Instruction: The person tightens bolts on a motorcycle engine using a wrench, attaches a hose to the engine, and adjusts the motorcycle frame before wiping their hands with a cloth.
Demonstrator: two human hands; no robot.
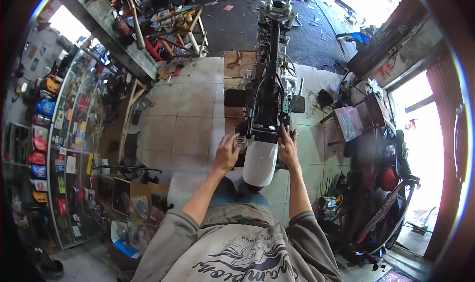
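Note:
A partly stripped motorcycle [269, 79] stands upright in front of me, its rear end toward my body. A white rear fender [260, 163] sticks out from the back of its dark frame [267, 115]. On the left side, my left hand [227, 152] has its fingers curled against the coil spring of a rear shock absorber [241, 140]. Along the right side of the frame's rear end lies my right hand [288, 146], its fingers stretched forward and apart, touching the frame. The far sides of the fingertips are hidden.
Flattened cardboard [239, 62] lies under the motorcycle on the tiled floor [193, 101]. A glass display case [69, 148] stands left, and a cluttered wooden bench [190, 27] far left. Right are a small table [348, 124] and dark motorcycle parts [391, 210]. An open cardboard box [126, 193] sits near left.

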